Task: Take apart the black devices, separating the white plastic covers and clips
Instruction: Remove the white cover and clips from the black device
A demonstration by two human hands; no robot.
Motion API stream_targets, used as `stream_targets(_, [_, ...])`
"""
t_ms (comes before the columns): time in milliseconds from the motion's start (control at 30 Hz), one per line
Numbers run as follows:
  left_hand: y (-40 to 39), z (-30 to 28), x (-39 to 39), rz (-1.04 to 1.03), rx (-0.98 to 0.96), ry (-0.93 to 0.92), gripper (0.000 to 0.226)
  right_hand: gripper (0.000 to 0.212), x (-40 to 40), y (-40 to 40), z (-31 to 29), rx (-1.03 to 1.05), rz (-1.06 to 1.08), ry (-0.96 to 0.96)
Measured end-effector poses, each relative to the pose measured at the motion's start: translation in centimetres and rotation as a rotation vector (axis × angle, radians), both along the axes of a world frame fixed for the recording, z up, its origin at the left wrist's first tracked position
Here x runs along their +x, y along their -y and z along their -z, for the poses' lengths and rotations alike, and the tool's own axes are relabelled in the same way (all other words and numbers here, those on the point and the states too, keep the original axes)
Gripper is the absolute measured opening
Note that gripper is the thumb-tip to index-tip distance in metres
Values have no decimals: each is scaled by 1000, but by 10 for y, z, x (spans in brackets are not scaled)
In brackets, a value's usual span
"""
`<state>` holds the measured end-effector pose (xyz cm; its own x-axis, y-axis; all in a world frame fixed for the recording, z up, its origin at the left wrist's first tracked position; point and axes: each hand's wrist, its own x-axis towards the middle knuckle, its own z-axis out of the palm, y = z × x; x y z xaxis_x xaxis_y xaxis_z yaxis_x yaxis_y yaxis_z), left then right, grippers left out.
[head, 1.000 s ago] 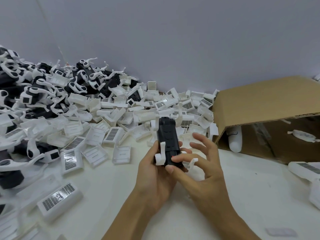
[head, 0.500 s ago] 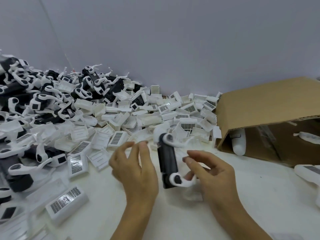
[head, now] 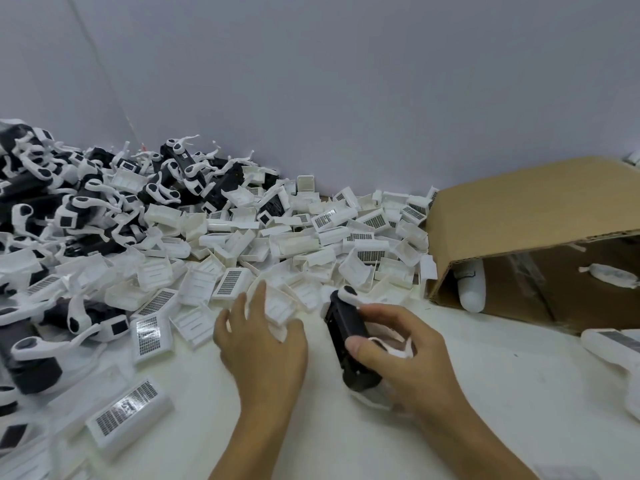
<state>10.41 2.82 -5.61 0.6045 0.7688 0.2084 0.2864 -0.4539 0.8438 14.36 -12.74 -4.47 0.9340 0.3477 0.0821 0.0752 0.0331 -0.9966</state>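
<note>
Black plastic marks the device body [head: 346, 336], held at centre frame, just right of middle, by the right hand [head: 401, 355]. Thumb and fingers curl round its lower half; a white clip [head: 351, 295] remains seated on its upper end, and white plastic shows under the palm. The left hand [head: 263, 344], lower centre, has its fingers loosely spread over a white cover [head: 278, 306]; whether it pinches the cover cannot be told.

Procedure, as judged: drop the cover onto the pile of white covers [head: 277, 244] at mid-frame, then bring the left hand back to the upper clip. Steady the body with the right hand and pull the clip off along the body's axis. Twisting could snap the thin arms.

Compared with the frame half a second earlier, the left hand has moved up and away from the device towards the pile, and the right hand has shifted from fingertip contact to a full grip. The cardboard box [head: 519, 230] at right is unchanged.
</note>
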Motion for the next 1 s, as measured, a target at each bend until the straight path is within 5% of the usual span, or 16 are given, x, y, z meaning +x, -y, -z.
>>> stream_targets(67, [-3,7,0,66,142,-152,48,39,6,1,0,207,80,-133])
stream_targets(167, [-1,9,-1,128,114,-71,7,38,12,7,-5,604,19,-429])
stream_targets(200, [-1,9,-1,127,93,-38,11,37,13,9,-7,669,-38,-498])
stream_targets(367, [-3,1,2,120,-310,292,21,99,14,16,-11,885,-128,-672])
stream_targets(567, [8,-13,9,336,-1120,630,34,77,12,9,-8,671,-206,-565])
stream_targets(667, [11,-15,8,381,-1220,604,26,64,10,5,-8,600,-277,-430])
stream_targets(900, [5,-21,4,478,-1529,786,48,50,15,7,-6,655,-202,-458])
stream_targets(1000, [8,-19,1,612,-1494,747,50,56,12,4,-9,585,-211,-356])
